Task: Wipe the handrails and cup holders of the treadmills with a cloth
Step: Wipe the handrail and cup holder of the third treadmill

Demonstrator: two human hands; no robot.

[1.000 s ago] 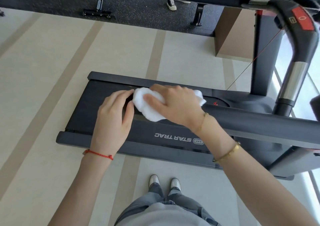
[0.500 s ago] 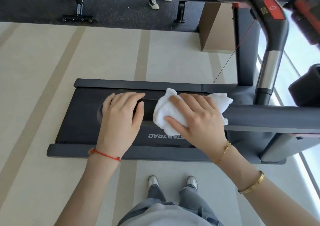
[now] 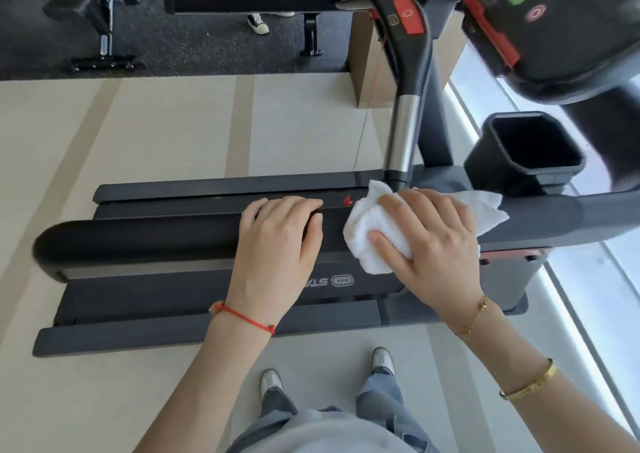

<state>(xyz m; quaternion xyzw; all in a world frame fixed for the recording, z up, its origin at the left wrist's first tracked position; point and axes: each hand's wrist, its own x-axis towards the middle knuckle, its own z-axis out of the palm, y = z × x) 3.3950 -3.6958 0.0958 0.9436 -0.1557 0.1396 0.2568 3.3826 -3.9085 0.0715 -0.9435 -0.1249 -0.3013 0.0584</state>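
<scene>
Fingers of the right hand are spread and curled over a white terry cloth, which is gripped and pressed onto the dark padded side handrail of the treadmill, close to where the rail meets the upright with its silver grip section. The left hand is laid on the same handrail just beside the cloth, its fingers curled over the far edge of the rail, apparently for steadying. The cloth is judged soft, light and easily bunched, so it is best held wadded under the palm with a loose corner left trailing, as is seen at the right. The rail looks stiff and smooth; firm downward pressure is likely needed for the cloth not to skid. A square black cup holder is seen near the console, well within reach, and appears not yet wiped.
</scene>
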